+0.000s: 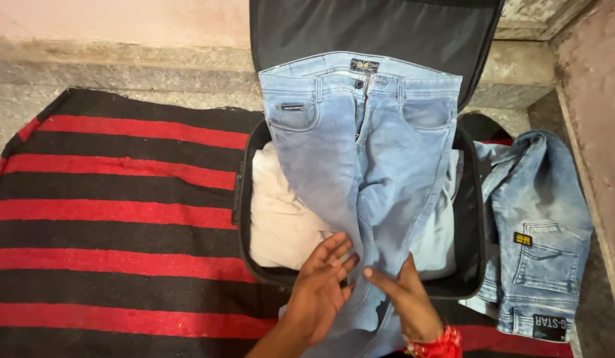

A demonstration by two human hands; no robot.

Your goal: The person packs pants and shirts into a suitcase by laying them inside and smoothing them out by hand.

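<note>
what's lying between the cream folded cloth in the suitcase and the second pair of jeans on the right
In the head view, the light blue jeans spread over the open black suitcase lie between the cream folded cloth and the faded blue jeans; both hands press the spread pair.

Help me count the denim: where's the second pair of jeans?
In the head view the second pair of jeans lies crumpled on the right, just outside the open suitcase.

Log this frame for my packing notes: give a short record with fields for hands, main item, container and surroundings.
left hand: flat on the jeans, fingers spread
right hand: on the jeans' lower legs, red bangles at the wrist
jeans: light blue, laid over the open suitcase
suitcase: black, holds pale folded clothes
second jeans: right of the suitcase
blanket: red and black stripes
</note>
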